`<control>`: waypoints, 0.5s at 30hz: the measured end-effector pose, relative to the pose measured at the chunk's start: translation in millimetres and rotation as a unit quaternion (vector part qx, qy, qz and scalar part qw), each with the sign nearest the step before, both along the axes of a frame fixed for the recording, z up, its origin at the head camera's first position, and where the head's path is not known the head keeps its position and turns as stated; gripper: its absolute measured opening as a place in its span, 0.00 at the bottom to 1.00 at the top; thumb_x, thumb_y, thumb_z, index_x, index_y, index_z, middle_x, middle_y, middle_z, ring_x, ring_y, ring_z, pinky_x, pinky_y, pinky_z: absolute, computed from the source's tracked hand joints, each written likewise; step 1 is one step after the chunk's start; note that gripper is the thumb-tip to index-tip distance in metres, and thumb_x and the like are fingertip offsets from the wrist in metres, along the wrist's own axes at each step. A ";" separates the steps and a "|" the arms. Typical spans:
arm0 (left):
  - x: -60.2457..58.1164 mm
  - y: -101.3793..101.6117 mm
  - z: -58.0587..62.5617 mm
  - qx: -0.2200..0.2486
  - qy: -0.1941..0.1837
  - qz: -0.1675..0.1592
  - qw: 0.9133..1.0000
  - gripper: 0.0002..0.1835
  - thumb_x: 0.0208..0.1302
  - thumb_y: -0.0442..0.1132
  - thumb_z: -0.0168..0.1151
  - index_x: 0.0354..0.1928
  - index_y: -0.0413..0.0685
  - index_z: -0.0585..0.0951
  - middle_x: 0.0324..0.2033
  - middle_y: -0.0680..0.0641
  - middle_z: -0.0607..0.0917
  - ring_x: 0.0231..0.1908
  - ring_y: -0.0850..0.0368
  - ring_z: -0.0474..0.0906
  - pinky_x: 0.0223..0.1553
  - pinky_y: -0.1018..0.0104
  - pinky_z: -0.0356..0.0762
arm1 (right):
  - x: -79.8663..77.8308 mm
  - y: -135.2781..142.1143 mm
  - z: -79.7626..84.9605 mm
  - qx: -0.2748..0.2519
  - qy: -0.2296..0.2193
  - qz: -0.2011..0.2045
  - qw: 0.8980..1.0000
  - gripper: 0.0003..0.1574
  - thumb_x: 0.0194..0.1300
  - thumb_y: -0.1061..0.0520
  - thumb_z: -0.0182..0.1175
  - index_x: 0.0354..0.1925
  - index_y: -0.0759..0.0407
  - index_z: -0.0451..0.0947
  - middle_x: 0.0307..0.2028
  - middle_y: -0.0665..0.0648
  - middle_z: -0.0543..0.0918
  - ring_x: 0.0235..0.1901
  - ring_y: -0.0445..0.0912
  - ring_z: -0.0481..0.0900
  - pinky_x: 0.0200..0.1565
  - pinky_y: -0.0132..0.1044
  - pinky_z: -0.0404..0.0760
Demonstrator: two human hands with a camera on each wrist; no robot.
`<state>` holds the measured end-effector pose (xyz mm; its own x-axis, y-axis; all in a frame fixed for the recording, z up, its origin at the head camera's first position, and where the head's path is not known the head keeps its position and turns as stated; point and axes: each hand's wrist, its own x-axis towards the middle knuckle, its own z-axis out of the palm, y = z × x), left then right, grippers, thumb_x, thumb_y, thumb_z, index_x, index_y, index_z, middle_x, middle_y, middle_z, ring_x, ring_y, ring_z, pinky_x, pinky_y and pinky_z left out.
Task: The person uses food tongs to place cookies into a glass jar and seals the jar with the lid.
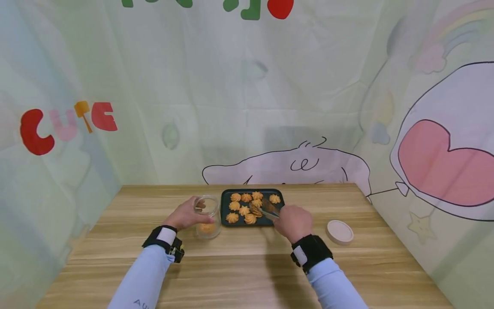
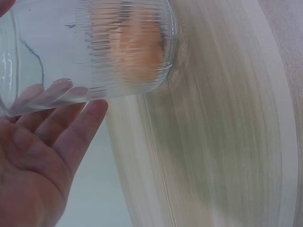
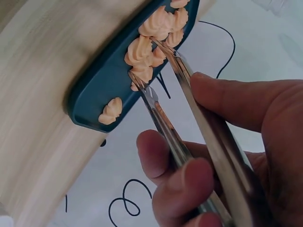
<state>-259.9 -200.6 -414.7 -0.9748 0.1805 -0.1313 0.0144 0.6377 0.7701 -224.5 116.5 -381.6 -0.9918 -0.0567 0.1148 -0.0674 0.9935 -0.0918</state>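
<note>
My left hand [image 1: 187,215] grips a clear ribbed glass jar [image 2: 52,45], which stands upright on the table to the left of the baking tray. Piped swirl cookies [image 2: 137,52] show through the glass at its bottom, and its mouth has no lid on. In my right hand [image 1: 295,224] is a pair of metal tongs [image 3: 215,142], pinched between thumb and fingers. Their tips reach over the dark tray [image 3: 97,87], one on each side of a swirl cookie [image 3: 140,51]. Several more cookies lie on the tray, mostly in its left and middle.
A round pale lid [image 1: 340,232] lies on the wooden table [image 1: 239,270], to the right of my right hand. One cookie [image 1: 275,198] sits apart at the tray's right side. Printed cloth [image 1: 231,107] hangs behind the table and along both sides.
</note>
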 end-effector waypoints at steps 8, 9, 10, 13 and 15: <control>-0.4 0.8 0.4 -0.003 -0.005 0.000 1.000 0.46 0.53 0.52 0.74 0.68 0.38 0.63 0.64 0.36 0.74 0.64 0.37 0.70 0.63 0.44 0.70 | 3.1 2.8 -0.3 -0.017 -0.014 -0.018 1.000 0.16 0.55 0.51 0.66 0.19 0.60 0.80 0.17 0.56 0.78 0.18 0.49 0.75 0.18 0.44 0.73; -0.1 1.0 0.6 -0.002 -0.005 0.001 1.000 0.46 0.53 0.52 0.74 0.68 0.38 0.63 0.64 0.35 0.74 0.64 0.37 0.70 0.63 0.43 0.70 | 3.5 2.5 -0.4 -0.017 -0.011 -0.018 1.000 0.16 0.55 0.51 0.66 0.19 0.60 0.79 0.17 0.56 0.77 0.17 0.49 0.74 0.18 0.43 0.72; 0.2 1.1 0.7 0.000 -0.006 0.002 1.000 0.46 0.53 0.52 0.75 0.68 0.38 0.63 0.64 0.35 0.74 0.64 0.37 0.70 0.63 0.43 0.69 | 4.0 2.2 -0.6 -0.019 -0.009 -0.017 1.000 0.16 0.55 0.52 0.66 0.18 0.59 0.78 0.16 0.55 0.76 0.17 0.49 0.74 0.17 0.43 0.71; 0.6 1.0 0.2 0.002 -0.005 0.002 1.000 0.46 0.52 0.52 0.75 0.67 0.38 0.64 0.64 0.35 0.74 0.64 0.36 0.70 0.63 0.43 0.69 | 5.4 0.7 -1.8 -0.022 -0.005 -0.013 1.000 0.17 0.55 0.52 0.66 0.15 0.58 0.76 0.15 0.53 0.75 0.16 0.48 0.73 0.16 0.41 0.70; 0.6 0.8 -0.2 0.004 -0.006 0.002 1.000 0.47 0.52 0.52 0.75 0.68 0.38 0.63 0.64 0.35 0.74 0.64 0.36 0.70 0.64 0.43 0.69 | 5.6 -0.2 -4.4 -0.020 -0.006 -0.012 1.000 0.19 0.55 0.52 0.66 0.14 0.57 0.75 0.14 0.53 0.74 0.15 0.47 0.73 0.16 0.41 0.69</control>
